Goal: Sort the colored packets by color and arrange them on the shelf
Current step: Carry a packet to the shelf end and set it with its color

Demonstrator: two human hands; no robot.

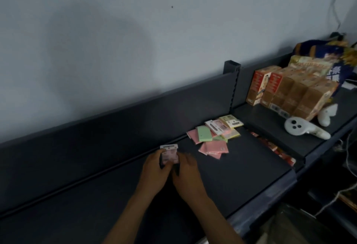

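Squaring the small stack of pink paper packets (169,155) before it is set down is judged to be the step in hand, and it would be done best with the edges tapped flush against the dark grey metal shelf (241,176) and the pile parked clear of the unsorted heap. The stack is held upright near the back rail of the shelf, towards its middle, gripped from both sides: the left hand (154,168) is curled round its left edge and the right hand (186,170) is closed on its right edge, with motion blur over the fingertips. Both forearms are extended forward from the front edge, wrists close together. A loose heap of pink, green and yellow flat packets (214,137) is left lying towards the right end of the shelf, well apart from the hands. Beyond it, on the neighbouring shelf section, orange cardboard cartons (286,93) and a white handheld controller (301,128) are seen.
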